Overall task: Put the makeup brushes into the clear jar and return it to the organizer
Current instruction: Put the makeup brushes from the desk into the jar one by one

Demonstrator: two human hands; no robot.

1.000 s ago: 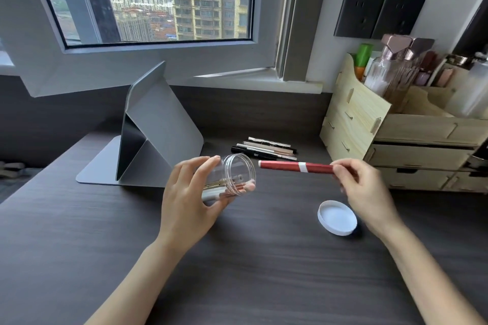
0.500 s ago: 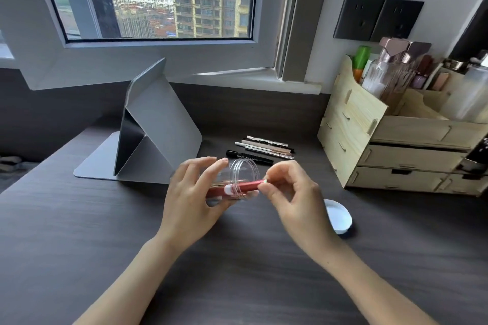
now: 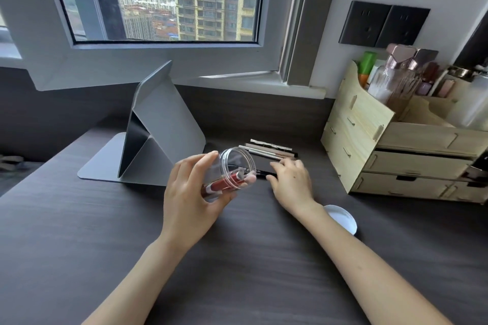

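My left hand [image 3: 194, 198] holds the clear jar [image 3: 232, 169] tilted on its side above the desk, mouth facing right. A red brush [image 3: 223, 183] lies inside the jar. My right hand [image 3: 290, 182] rests on the desk just right of the jar, fingers touching a black brush [image 3: 264, 172]. Several more brushes [image 3: 269, 149] lie in a row behind it. The wooden organizer [image 3: 356, 124] stands at the right. Whether the right fingers grip the black brush is not clear.
The jar's white lid [image 3: 342, 217] lies on the desk beside my right forearm. A grey folded tablet stand [image 3: 158, 126] stands at the back left. Bottles [image 3: 396, 74] fill the organizer's top. The window sill runs along the back.
The red brush went from my right hand into the jar. My right hand let it go and moved right and back onto the black brush on the desk.
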